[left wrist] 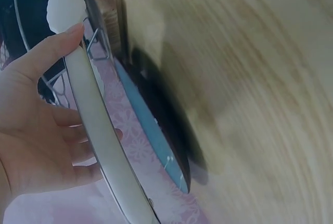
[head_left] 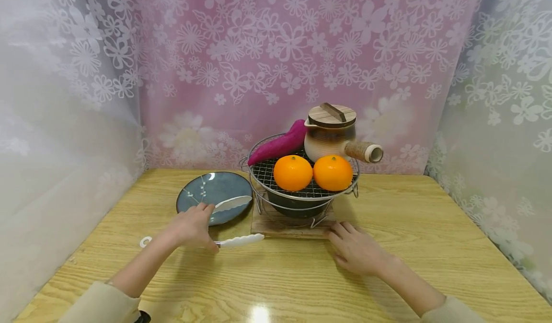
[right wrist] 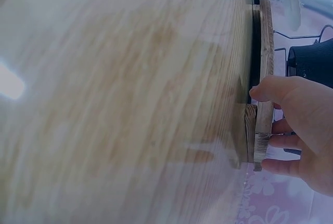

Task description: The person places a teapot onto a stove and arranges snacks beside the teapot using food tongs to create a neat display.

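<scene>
My left hand (head_left: 194,228) holds a pair of tongs (head_left: 241,240) with white scalloped tips, spread apart. One tip is over the blue-grey plate (head_left: 189,196), the other nearer the front of the wooden board (head_left: 284,227). In the left wrist view the thumb lies on one arm of the tongs (left wrist: 96,109), the fingers behind it. My right hand (head_left: 358,248) grips the board's front right corner, thumb at the front edge and fingers over the top in the right wrist view. On the board stands a round grill (head_left: 299,197) with a wire mesh top.
Two oranges (head_left: 293,173), a purple sweet potato (head_left: 278,146) and a clay teapot (head_left: 327,141) with a wooden lid sit on the grill mesh. The teapot's side handle (head_left: 360,151) sticks out to the right. Patterned curtains (head_left: 276,59) enclose the table on three sides.
</scene>
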Demonstrator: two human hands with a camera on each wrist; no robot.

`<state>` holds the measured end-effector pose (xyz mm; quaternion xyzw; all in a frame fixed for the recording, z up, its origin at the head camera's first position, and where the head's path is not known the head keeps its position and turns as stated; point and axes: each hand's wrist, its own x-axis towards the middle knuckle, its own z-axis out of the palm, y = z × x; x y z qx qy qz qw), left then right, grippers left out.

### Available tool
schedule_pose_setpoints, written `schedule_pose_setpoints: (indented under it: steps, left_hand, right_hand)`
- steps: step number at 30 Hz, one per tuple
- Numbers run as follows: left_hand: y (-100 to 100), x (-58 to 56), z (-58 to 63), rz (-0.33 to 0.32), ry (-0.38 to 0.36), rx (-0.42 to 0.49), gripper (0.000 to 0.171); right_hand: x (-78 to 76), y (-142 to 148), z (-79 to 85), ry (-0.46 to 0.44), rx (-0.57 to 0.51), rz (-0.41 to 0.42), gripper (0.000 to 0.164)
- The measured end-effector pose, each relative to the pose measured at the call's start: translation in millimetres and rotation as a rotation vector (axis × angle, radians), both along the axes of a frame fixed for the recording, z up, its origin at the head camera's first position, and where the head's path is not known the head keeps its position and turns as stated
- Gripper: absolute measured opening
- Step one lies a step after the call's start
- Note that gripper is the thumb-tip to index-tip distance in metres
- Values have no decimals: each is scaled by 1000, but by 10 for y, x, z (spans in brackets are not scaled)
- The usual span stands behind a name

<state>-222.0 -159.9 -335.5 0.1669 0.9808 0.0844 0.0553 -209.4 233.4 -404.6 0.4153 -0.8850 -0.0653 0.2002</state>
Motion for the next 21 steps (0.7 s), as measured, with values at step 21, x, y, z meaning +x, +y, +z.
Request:
schedule_pose_setpoints:
  steps: [21]
  left_hand:
    - [82, 123, -111, -17, -45, -12, 106]
  right_hand:
    - [14, -18, 24, -18, 27, -17, 45]
